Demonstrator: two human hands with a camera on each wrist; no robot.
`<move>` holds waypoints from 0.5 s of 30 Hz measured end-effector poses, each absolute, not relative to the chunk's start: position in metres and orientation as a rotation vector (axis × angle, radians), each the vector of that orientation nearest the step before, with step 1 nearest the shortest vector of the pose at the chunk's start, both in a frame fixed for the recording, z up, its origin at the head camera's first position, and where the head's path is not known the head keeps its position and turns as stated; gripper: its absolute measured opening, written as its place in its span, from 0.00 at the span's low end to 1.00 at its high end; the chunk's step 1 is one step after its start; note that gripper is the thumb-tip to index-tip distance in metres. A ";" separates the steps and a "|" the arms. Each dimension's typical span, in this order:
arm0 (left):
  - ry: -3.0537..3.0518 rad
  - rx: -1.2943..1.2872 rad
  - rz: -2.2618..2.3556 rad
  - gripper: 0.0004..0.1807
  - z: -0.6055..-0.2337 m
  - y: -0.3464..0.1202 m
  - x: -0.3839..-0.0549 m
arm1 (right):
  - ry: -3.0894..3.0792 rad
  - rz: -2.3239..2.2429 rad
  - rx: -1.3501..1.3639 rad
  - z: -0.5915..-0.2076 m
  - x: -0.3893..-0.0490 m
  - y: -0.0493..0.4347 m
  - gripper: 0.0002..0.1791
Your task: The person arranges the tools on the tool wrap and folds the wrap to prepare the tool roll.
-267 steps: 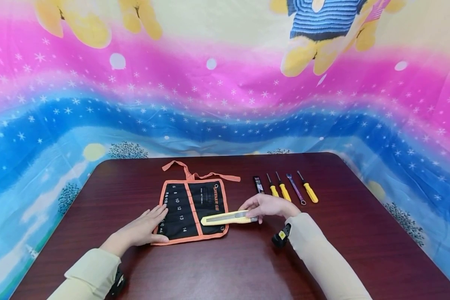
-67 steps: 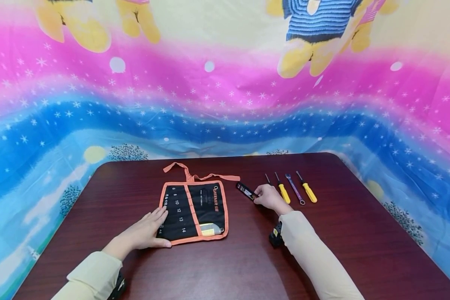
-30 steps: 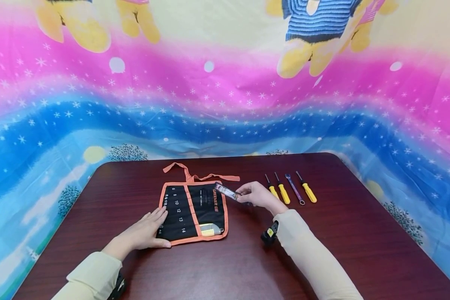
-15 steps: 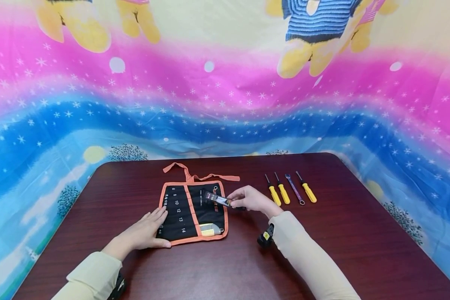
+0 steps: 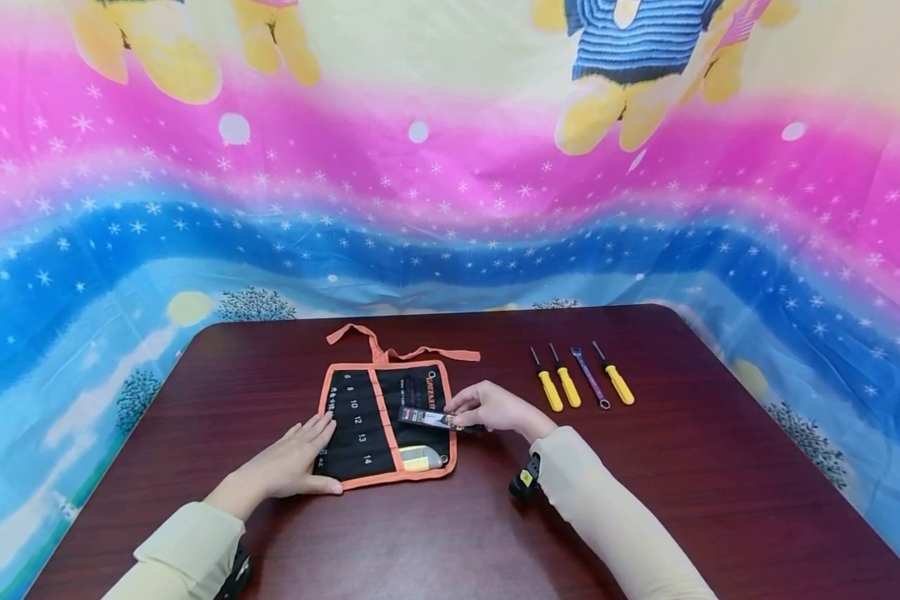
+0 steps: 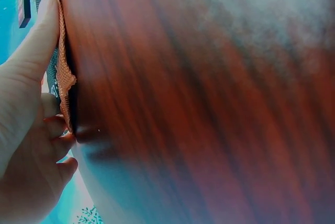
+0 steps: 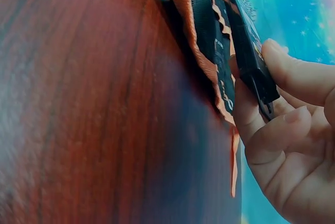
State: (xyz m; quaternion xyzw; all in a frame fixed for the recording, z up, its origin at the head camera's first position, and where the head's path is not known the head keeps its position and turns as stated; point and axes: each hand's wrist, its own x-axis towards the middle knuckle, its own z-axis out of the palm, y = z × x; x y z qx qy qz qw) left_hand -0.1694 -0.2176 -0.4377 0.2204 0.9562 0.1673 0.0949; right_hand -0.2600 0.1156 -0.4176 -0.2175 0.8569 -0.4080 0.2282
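A black tool pouch (image 5: 345, 446) with orange edging and printed numbers lies flat in the head view. My left hand (image 5: 288, 460) rests on its left edge, fingers extended and thumb along the lower corner. Between thumb and fingers, my right hand (image 5: 495, 408) pinches one end of a slim black plastic case (image 5: 423, 417) with a printed label. The case lies nearly level over the pouch's right panel, its far end close to the orange middle strip. Below it, a yellow utility knife (image 5: 420, 459) sits in a pocket, partly hidden. The right wrist view shows the case (image 7: 248, 46) close over the pouch.
To the right on the dark wooden table (image 5: 420, 550) several tools lie in a row: yellow-handled screwdrivers (image 5: 567, 389) and a combination wrench (image 5: 591, 379). Orange ties (image 5: 431, 351) stretch from the pouch's top. A patterned cloth (image 5: 450, 192) hangs behind the table.
Earlier, my right hand put the utility knife into the pouch, then picked up the black case beside the screwdrivers. It has carried the case left and down over the right panel. My left hand stays put.
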 end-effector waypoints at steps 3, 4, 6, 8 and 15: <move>2.839 0.661 0.489 0.57 -0.438 -0.218 -0.170 | 2.339 -1.118 -0.606 -0.419 -0.259 0.113 0.10; 2.840 0.665 0.487 0.57 -0.438 -0.218 -0.170 | 2.331 -1.116 -0.609 -0.419 -0.258 0.113 0.10; 2.841 0.668 0.482 0.57 -0.438 -0.218 -0.170 | 2.321 -1.109 -0.615 -0.420 -0.257 0.112 0.10; 2.841 0.668 0.484 0.57 -0.437 -0.218 -0.170 | 2.322 -1.096 -0.623 -0.419 -0.257 0.111 0.10; 2.838 0.658 0.491 0.57 -0.437 -0.217 -0.170 | 2.322 -1.064 -0.646 -0.419 -0.256 0.109 0.09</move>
